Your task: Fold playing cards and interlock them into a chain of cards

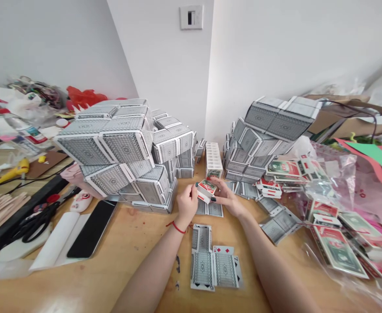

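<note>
Both hands meet over the middle of the wooden table [122,248] on a small deck of cards [206,190] with a red and green face. My left hand [187,205] pinches its left side, a red string on the wrist. On the right side my right hand [224,194] curls round it. Under the hands lie flat grey-backed cards [210,209]. Nearer to me lies an unfolded grey card-box blank [213,263] with a red-diamond card tucked in it.
Tall heaps of grey patterned card boxes stand at left [119,148] and right [263,130], a white row of boxes [213,158] between them. Loose flat blanks and plastic bags [334,217] fill the right. A black phone [92,228], scissors [36,221] and clutter lie left.
</note>
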`<move>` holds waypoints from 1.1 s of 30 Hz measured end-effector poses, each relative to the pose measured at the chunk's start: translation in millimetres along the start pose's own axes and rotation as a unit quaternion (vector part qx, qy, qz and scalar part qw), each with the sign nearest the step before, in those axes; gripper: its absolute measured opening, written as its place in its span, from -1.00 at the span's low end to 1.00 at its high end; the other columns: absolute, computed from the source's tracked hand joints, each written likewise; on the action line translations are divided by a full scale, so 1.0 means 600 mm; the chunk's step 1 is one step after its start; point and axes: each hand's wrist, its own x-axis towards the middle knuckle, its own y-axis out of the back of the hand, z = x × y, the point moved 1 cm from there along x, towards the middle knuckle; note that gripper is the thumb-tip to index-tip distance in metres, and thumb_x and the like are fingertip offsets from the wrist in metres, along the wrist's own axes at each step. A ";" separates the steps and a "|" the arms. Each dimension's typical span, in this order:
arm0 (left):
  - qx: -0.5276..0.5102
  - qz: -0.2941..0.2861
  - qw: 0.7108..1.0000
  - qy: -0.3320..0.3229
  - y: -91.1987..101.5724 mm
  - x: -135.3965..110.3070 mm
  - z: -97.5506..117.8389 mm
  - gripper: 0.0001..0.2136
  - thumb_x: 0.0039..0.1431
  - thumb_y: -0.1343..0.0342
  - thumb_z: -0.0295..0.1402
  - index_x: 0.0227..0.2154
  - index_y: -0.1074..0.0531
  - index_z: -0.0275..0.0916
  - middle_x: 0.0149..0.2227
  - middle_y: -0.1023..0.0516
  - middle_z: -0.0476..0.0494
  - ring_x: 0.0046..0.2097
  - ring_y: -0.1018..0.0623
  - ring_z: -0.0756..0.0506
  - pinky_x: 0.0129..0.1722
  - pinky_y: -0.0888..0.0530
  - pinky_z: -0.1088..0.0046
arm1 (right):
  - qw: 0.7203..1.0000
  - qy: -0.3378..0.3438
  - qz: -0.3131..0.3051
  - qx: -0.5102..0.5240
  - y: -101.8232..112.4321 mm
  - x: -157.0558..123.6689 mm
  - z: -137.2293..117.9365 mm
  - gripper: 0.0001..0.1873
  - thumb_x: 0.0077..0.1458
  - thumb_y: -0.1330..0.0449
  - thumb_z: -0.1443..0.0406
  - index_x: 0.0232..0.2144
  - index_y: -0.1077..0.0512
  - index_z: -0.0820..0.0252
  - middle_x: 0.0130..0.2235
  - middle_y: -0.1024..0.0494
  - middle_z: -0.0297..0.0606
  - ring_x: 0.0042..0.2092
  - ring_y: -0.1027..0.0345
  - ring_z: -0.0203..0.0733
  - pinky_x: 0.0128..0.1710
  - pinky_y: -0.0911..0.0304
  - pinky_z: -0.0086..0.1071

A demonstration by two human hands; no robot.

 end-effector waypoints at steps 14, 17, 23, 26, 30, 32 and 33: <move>-0.285 -0.108 0.952 0.037 0.000 0.002 0.013 -0.68 0.15 0.16 -0.22 -0.17 -0.36 -0.28 -0.19 -0.46 -0.21 -0.20 -0.45 -0.06 -0.22 -0.37 0.45 | 0.998 -0.009 0.052 0.018 0.010 0.013 0.019 -0.38 -0.34 -0.32 0.34 -0.11 -0.32 0.08 0.02 -0.31 -0.19 -0.18 -0.33 -0.13 -0.36 -0.31 -0.35; -0.269 -0.090 0.956 0.071 0.005 0.003 0.013 -0.62 0.17 0.23 -0.20 -0.23 -0.42 -0.30 -0.29 -0.51 -0.20 -0.30 -0.47 -0.04 -0.31 -0.37 0.48 | 0.998 -0.020 0.047 0.021 0.011 0.013 0.022 -0.38 -0.34 -0.31 0.34 -0.11 -0.32 0.09 0.02 -0.31 -0.19 -0.23 -0.35 -0.16 -0.41 -0.30 -0.37; -0.362 -0.098 0.901 0.218 -0.008 0.014 0.009 -0.61 0.08 0.12 -0.14 -0.29 -0.46 -0.36 -0.49 -0.51 -0.12 -0.58 -0.37 0.04 -0.59 -0.28 0.56 | 0.998 -0.002 0.062 0.003 0.005 0.015 0.026 -0.35 -0.37 -0.33 0.35 -0.11 -0.32 0.06 -0.02 -0.35 -0.19 -0.26 -0.36 -0.18 -0.43 -0.30 -0.38; -0.391 -0.092 0.882 0.247 -0.013 0.018 0.008 -0.61 0.07 0.12 -0.13 -0.31 -0.44 -0.36 -0.51 -0.50 -0.11 -0.58 -0.39 0.03 -0.59 -0.30 0.56 | 0.997 0.003 0.073 -0.014 -0.003 0.014 0.023 -0.34 -0.39 -0.35 0.33 -0.12 -0.32 0.08 -0.02 -0.34 -0.17 -0.40 -0.35 -0.27 -0.48 -0.29 -0.40; -0.343 -0.081 0.912 0.208 -0.008 0.018 0.008 -0.62 0.12 0.19 -0.14 -0.37 -0.42 -0.33 -0.51 -0.48 -0.11 -0.55 -0.40 0.02 -0.58 -0.31 0.55 | 0.995 -0.006 0.095 -0.035 -0.013 0.011 0.016 -0.37 -0.37 -0.34 0.31 -0.12 -0.33 0.11 -0.03 -0.35 -0.15 -0.52 -0.29 -0.37 -0.54 -0.29 -0.40; -0.295 -0.063 0.940 0.161 -0.002 0.015 0.010 -0.63 0.16 0.23 -0.17 -0.36 -0.40 -0.31 -0.46 -0.48 -0.13 -0.49 -0.42 0.01 -0.50 -0.34 0.53 | 0.994 -0.005 0.102 -0.041 -0.014 0.010 0.014 -0.41 -0.35 -0.33 0.30 -0.15 -0.34 0.11 -0.05 -0.37 -0.17 -0.52 -0.29 -0.36 -0.53 -0.30 -0.40; -0.269 -0.048 0.952 0.139 0.000 0.013 0.011 -0.65 0.17 0.25 -0.20 -0.34 -0.38 -0.30 -0.43 -0.48 -0.14 -0.45 -0.44 0.00 -0.46 -0.35 0.52 | 0.994 -0.005 0.105 -0.043 -0.014 0.010 0.014 -0.42 -0.35 -0.33 0.31 -0.16 -0.35 0.11 -0.06 -0.38 -0.19 -0.50 -0.30 -0.35 -0.53 -0.30 -0.40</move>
